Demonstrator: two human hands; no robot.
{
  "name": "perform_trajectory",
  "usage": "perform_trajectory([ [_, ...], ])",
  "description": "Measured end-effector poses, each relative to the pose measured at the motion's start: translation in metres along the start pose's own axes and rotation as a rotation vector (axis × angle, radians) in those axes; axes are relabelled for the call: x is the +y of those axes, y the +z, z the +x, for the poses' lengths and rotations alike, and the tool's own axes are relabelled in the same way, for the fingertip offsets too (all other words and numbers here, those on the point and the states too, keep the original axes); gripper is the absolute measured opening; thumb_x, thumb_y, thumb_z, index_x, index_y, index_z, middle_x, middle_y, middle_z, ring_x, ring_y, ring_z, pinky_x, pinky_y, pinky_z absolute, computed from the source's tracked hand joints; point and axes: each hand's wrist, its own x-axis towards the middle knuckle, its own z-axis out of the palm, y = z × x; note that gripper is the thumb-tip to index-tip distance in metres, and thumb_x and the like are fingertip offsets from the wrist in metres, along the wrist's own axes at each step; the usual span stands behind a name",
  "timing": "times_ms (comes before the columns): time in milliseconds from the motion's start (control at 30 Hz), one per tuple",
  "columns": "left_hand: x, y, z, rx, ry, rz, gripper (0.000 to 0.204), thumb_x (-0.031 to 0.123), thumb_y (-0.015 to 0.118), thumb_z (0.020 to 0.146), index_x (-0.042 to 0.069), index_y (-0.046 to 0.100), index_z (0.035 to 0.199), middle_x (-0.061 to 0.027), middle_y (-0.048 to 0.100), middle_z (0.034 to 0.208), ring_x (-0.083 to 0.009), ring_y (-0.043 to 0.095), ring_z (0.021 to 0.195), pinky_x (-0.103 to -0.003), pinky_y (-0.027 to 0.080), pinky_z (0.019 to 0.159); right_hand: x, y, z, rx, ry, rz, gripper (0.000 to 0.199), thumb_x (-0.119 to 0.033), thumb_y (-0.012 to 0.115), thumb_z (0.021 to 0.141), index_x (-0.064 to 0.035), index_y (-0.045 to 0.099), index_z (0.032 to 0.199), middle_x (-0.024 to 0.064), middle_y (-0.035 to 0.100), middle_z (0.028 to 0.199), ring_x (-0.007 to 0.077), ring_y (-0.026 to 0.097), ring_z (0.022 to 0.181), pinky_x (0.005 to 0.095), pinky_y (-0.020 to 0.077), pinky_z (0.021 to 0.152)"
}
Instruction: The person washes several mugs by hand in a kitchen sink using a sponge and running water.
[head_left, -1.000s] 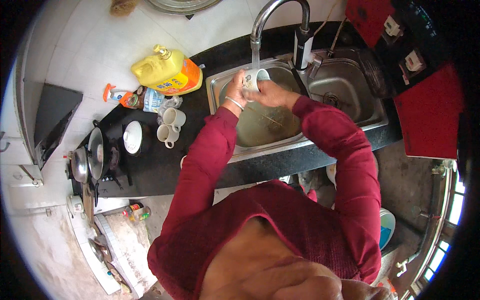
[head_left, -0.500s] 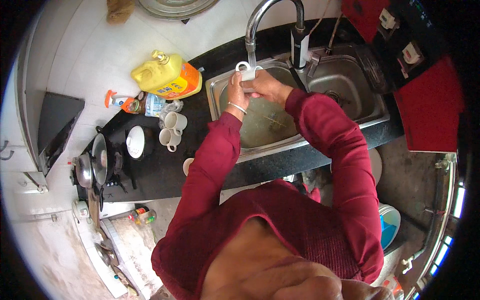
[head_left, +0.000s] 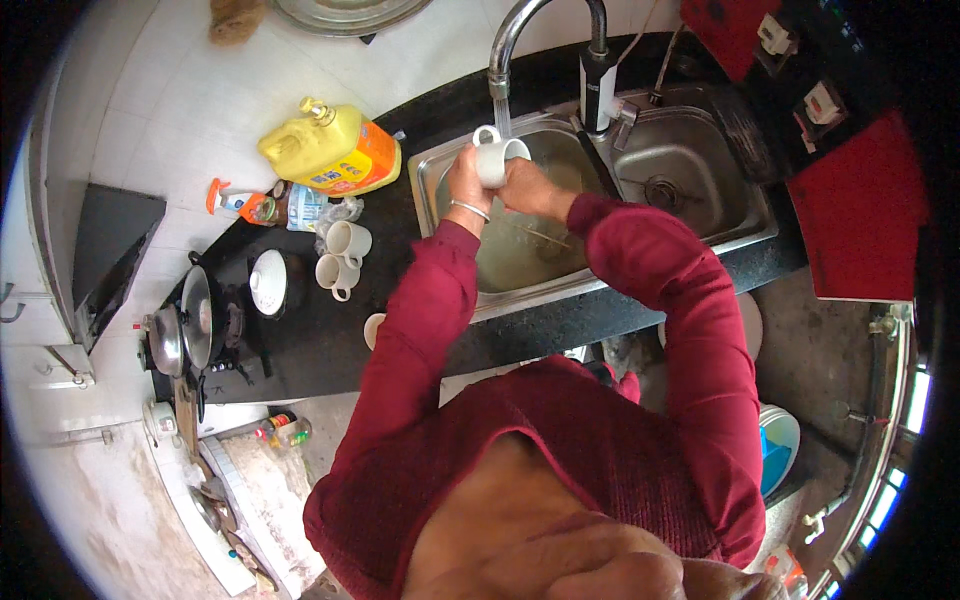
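A white mug (head_left: 497, 156) is held under the running chrome tap (head_left: 520, 35), over the left basin of a steel double sink (head_left: 440, 165). My left hand (head_left: 466, 185), with a bangle on the wrist, grips the mug from the left side. My right hand (head_left: 528, 188) holds it from the right, fingers against its body. Water falls from the spout onto the mug. The basin below holds murky water.
Two white mugs (head_left: 340, 258) and a white bowl (head_left: 268, 282) stand on the black counter (head_left: 320, 340) left of the sink. A yellow detergent jug (head_left: 330, 150) lies behind them, beside small bottles. Pans sit on a stove (head_left: 185, 330) at far left. Red cabinets (head_left: 860, 210) stand at right.
Both hands have kept the mug under the tap, shifting it slightly; the mug has turned in the hands, with its handle now pointing up toward the spout.
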Motion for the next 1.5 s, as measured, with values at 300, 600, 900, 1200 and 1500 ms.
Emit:
perform_trajectory([
  [300, 0.013, -0.003, -0.006, -0.106, -0.196, 0.029, 0.041, 0.04, 0.052, 0.081, 0.008, 0.049, 0.107, -0.0092, 0.055, 0.101, -0.0239, 0.055, 0.088, -0.041, 0.046, 0.072, 0.047, -0.021, -0.01, 0.171, -0.819, -0.513, 0.03, -0.014, 0.061, 0.072, 0.0026, 0.054, 0.096, 0.0219, 0.054, 0.098, 0.0376, 0.053, 0.087, 0.0409, 0.0445, 0.075],
  [600, 0.014, 0.015, -0.018, -0.157, 0.15, 0.042, 0.044, 0.042, 0.052, 0.082, 0.014, 0.044, 0.114, -0.0064, 0.051, 0.105, -0.0226, 0.053, 0.09, -0.039, 0.05, 0.066, -0.012, -0.025, 0.006, 0.008, -0.05, 0.734, 0.029, -0.025, 0.054, 0.083, 0.0, 0.056, 0.096, 0.0058, 0.058, 0.081, 0.011, 0.055, 0.064, 0.0233, 0.0441, 0.043],
  [900, 0.019, 0.003, -0.007, -0.104, -0.086, 0.129, 0.044, 0.047, 0.048, 0.082, 0.007, 0.05, 0.101, -0.0086, 0.058, 0.086, -0.0215, 0.059, 0.072, -0.035, 0.052, 0.057, 0.024, -0.033, -0.013, 0.073, -0.762, -0.288, 0.031, -0.029, 0.055, 0.08, -0.0015, 0.056, 0.094, 0.0182, 0.058, 0.081, 0.0328, 0.057, 0.072, 0.0405, 0.0457, 0.066],
  [1200, 0.036, 0.014, -0.034, -0.113, 0.109, 0.569, 0.038, 0.04, 0.051, 0.082, 0.007, 0.049, 0.101, -0.0121, 0.048, 0.108, -0.0222, 0.057, 0.083, -0.027, 0.05, 0.05, 0.023, -0.034, 0.02, 0.004, -0.154, 0.297, 0.028, -0.03, 0.052, 0.082, -0.0035, 0.061, 0.084, 0.0091, 0.061, 0.068, 0.0187, 0.058, 0.058, 0.0332, 0.0463, 0.053],
  [1500, 0.039, 0.031, -0.047, -0.289, 0.926, 1.571, 0.022, 0.022, 0.06, 0.076, 0.0, 0.056, 0.073, -0.016, 0.055, 0.088, -0.0323, 0.055, 0.081, -0.036, 0.044, 0.068, -0.012, -0.055, 0.008, -0.064, 0.196, 0.359, 0.043, -0.032, 0.059, 0.078, 0.0088, 0.054, 0.09, 0.0138, 0.056, 0.087, 0.0204, 0.057, 0.072, 0.0289, 0.0516, 0.047],
])
